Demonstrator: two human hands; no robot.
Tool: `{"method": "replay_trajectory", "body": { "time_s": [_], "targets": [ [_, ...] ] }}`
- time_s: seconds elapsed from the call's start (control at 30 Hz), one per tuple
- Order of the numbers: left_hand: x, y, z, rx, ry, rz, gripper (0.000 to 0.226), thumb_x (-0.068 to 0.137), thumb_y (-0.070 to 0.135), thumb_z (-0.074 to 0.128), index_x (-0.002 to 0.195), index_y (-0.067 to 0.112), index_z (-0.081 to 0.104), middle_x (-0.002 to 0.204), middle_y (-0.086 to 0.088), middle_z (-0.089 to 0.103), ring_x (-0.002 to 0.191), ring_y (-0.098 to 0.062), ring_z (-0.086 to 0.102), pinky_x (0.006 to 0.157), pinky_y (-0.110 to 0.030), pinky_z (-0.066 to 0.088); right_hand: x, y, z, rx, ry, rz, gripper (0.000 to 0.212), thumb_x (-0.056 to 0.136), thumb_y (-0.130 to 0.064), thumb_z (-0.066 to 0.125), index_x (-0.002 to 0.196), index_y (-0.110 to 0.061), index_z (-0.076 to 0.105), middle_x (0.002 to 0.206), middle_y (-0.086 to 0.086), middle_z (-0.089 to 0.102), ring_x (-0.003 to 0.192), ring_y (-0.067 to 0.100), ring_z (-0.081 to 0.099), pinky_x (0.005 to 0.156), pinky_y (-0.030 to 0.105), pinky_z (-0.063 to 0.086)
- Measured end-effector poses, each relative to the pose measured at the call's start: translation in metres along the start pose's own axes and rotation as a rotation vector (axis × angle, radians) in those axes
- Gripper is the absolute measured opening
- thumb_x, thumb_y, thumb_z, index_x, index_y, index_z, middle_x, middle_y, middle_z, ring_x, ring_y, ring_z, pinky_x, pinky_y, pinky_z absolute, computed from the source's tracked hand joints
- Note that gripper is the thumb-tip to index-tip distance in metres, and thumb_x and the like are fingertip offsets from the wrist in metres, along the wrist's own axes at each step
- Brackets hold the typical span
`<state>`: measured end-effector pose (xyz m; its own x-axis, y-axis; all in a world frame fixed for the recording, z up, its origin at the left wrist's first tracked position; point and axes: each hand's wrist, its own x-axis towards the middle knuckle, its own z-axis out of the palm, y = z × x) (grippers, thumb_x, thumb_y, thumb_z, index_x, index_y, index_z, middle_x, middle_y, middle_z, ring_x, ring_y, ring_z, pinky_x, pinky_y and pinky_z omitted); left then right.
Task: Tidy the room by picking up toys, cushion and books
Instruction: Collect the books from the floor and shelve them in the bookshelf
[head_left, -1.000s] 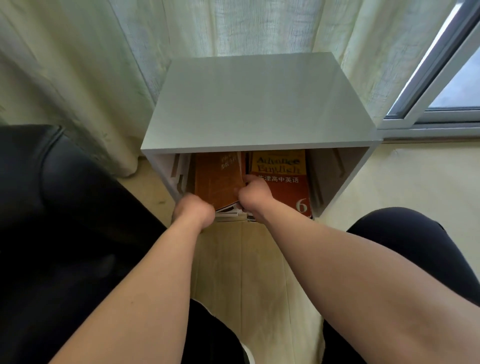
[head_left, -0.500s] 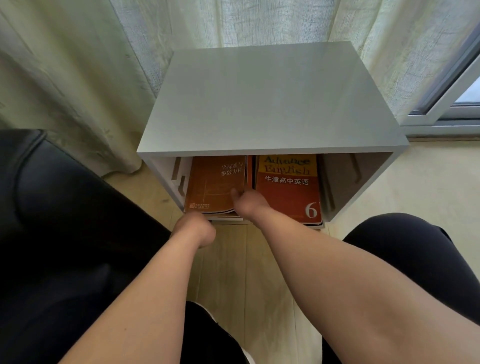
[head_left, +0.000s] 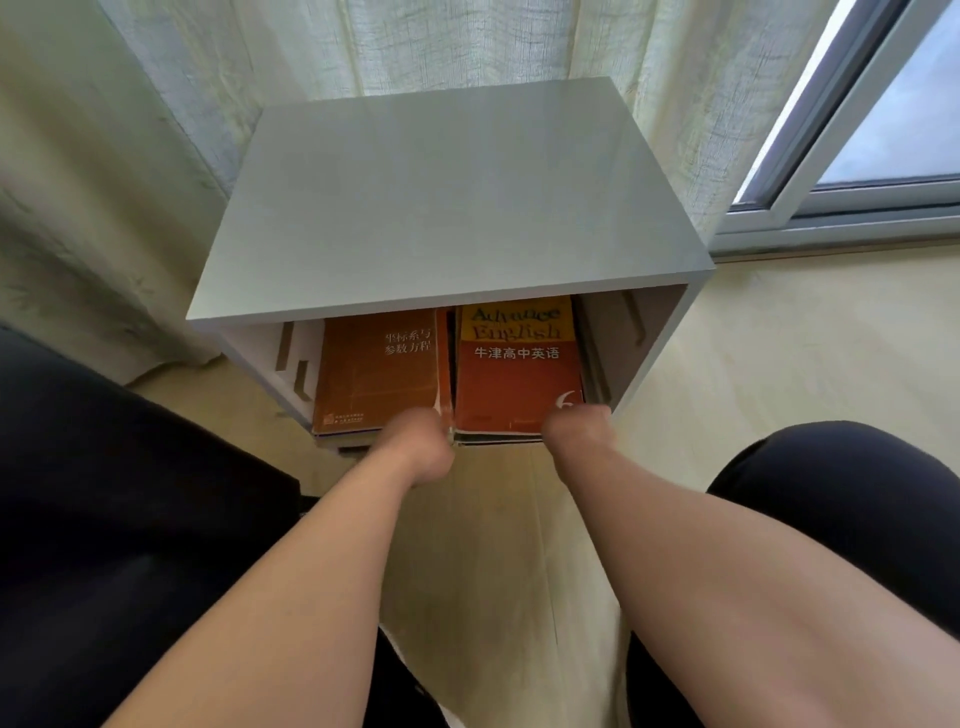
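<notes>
Cabinet: We see a white open-fronted cabinet (head_left: 447, 208) at 12 o'clock from both hands. It stands on a pale wooden floor (head_left: 493, 545) with its opening turned toward us.
Cabinet walls: Brown slots (head_left: 635, 325) are cut into the inner side walls, at 9 and 3 o'clock of the books.
Books: Two lie flat inside the opening, side by side and almost touching, their near edges at the cabinet's front.
Brown book (head_left: 379, 374): This is the left one, an orange-brown cover with a Chinese title, at 11 o'clock from the left hand.
English book (head_left: 514, 374): This is the right one, with a yellow band reading "Advance English" over red-orange. A white 6 at its near right corner is partly covered by the right hand.
Other books (head_left: 493, 439): We see only their thin edges, beneath the two top covers.
Left hand (head_left: 421, 447): It is at the brown book's near right corner, by the gap between the two books. Its back faces us and the fingers are hidden, so we cannot tell whether it grasps or only pushes.
Right hand (head_left: 579, 428): It is at the English book's near right corner. The fingers are hidden here as well, so we cannot tell its hold.
Curtain (head_left: 415, 47): Pale and creased, it hangs behind the cabinet at 12 o'clock.
Window (head_left: 883, 130): Its frame is at 2 o'clock.
Black seat (head_left: 104, 519): It is at 8 o'clock.
Knee (head_left: 857, 493): Clad in black, it is at 4 o'clock.
</notes>
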<state>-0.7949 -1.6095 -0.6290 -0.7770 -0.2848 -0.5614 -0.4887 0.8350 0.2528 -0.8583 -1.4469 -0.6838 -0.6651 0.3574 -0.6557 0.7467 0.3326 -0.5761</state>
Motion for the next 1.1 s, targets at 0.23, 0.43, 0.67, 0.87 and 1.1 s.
{"method": "replay_trajectory", "body": {
  "time_s": [0.23,0.43,0.67,0.87,1.1],
  "targets": [
    [0.016,0.039,0.034,0.116,0.095,0.263,0.06,0.088,-0.005,0.052,0.144,0.018,0.047,0.142,-0.006,0.05,0.128,-0.027,0.051,0.108,-0.041,0.045,0.023,0.014,-0.01,-0.064,-0.015,-0.022,0.042,0.092,-0.043,0.059,0.117,-0.01,0.061,0.104,0.013,0.07,0.091,0.033,0.069,0.081,0.046,0.061],
    [0.041,0.032,0.058,0.294,0.218,0.364,0.071,0.089,-0.002,0.049,0.155,0.014,0.027,0.157,-0.007,0.032,0.145,-0.027,0.03,0.12,-0.044,0.028,0.031,0.014,-0.025,-0.037,-0.131,-0.065,0.028,0.101,-0.045,0.053,0.109,-0.017,0.055,0.097,0.007,0.065,0.088,0.029,0.067,0.072,0.038,0.058],
    [0.07,0.028,0.081,0.485,0.301,0.293,0.065,0.103,0.011,0.039,0.158,0.004,0.004,0.166,-0.017,0.005,0.153,-0.034,0.003,0.123,-0.046,0.012,0.043,0.019,-0.023,-0.016,-0.159,0.022,0.028,0.102,-0.043,0.052,0.105,-0.015,0.052,0.087,0.005,0.062,0.088,0.026,0.068,0.076,0.039,0.059],
    [0.078,0.039,0.078,0.66,0.246,0.286,0.05,0.104,0.006,0.027,0.153,-0.003,0.023,0.157,-0.027,0.029,0.147,-0.041,0.026,0.117,-0.052,0.03,0.042,0.019,-0.017,0.105,-0.156,0.104,0.042,0.105,-0.05,0.037,0.116,-0.014,0.053,0.093,0.004,0.062,0.085,0.024,0.069,0.072,0.037,0.059],
    [0.073,0.028,0.063,0.181,0.255,0.27,0.028,0.099,0.007,0.043,0.125,0.013,0.049,0.112,-0.009,0.064,0.093,-0.026,0.068,0.078,-0.037,0.057,0.047,0.023,-0.009,0.029,0.018,0.04,0.047,0.106,-0.036,0.023,0.13,-0.011,0.055,0.114,0.01,0.064,0.095,0.031,0.068,0.089,0.05,0.057]
  ]
}}
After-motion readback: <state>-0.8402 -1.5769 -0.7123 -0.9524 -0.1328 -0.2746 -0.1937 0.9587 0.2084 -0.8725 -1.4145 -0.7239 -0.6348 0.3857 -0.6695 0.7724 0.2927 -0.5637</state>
